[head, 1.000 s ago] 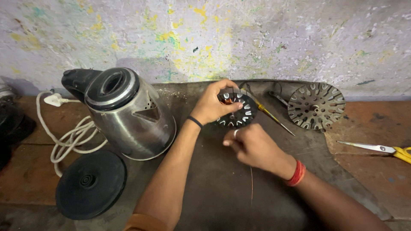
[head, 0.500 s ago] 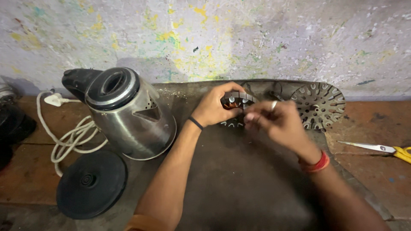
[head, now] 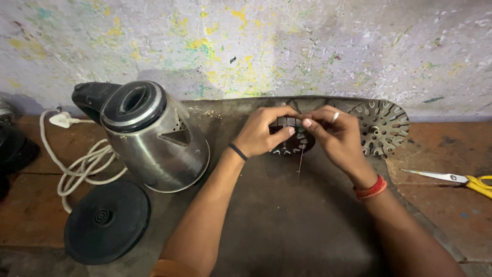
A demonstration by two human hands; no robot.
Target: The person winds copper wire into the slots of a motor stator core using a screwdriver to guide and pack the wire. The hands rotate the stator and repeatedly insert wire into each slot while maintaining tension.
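Holding a round toothed metal core over the dark mat, the left hand grips it from its left side, fingers curled around the rim. The right hand comes from the right and pinches a thin wire at the top of the core; the wire hangs straight down from the fingertips, its long axis vertical. Both hands are touching above the core, equally near to it. A steel kettle stands well apart on the left, a perforated metal disc just beside the right hand, and scissors far right.
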